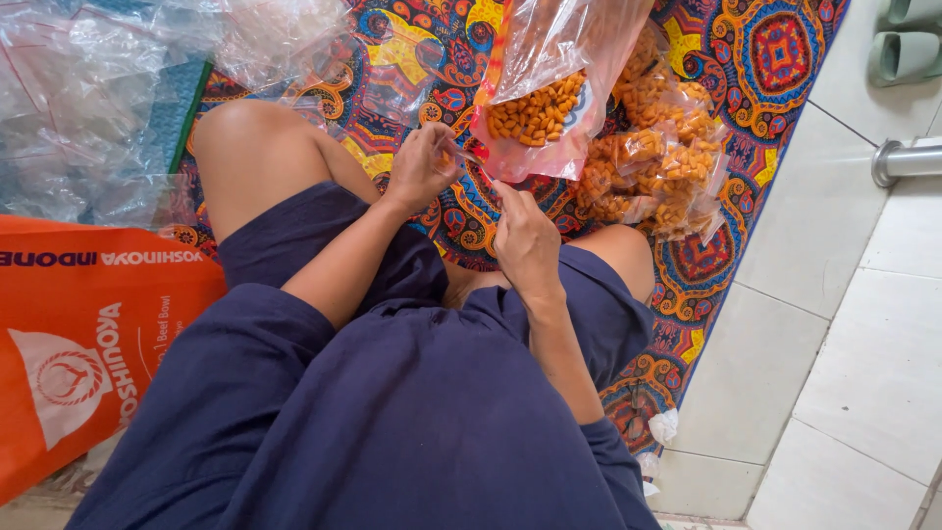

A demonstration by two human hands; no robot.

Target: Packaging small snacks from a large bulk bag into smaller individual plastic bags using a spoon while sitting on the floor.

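Over the mat (pixel 775 59), both hands (pixel 422 167) pinch the snack bag (pixel 535 118).

A home floor used as a small packing spot; a patterned mat (pixel 775 59) lies over pale floor tiles (pixel 863 373); green slippers (pixel 908 44) stand by; empty clear bags (pixel 88 98) and filled snack packets (pixel 657 167) are heaped around the seated person.

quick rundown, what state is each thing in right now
left hand: fingers pinched on the big bag's edge
right hand: fingers up at the same edge
big clear bag: partly filled with orange snacks, propped up
small snack packets: filled, piled on the mat
empty plastic bags: heaped, crumpled
orange bag: lying flat
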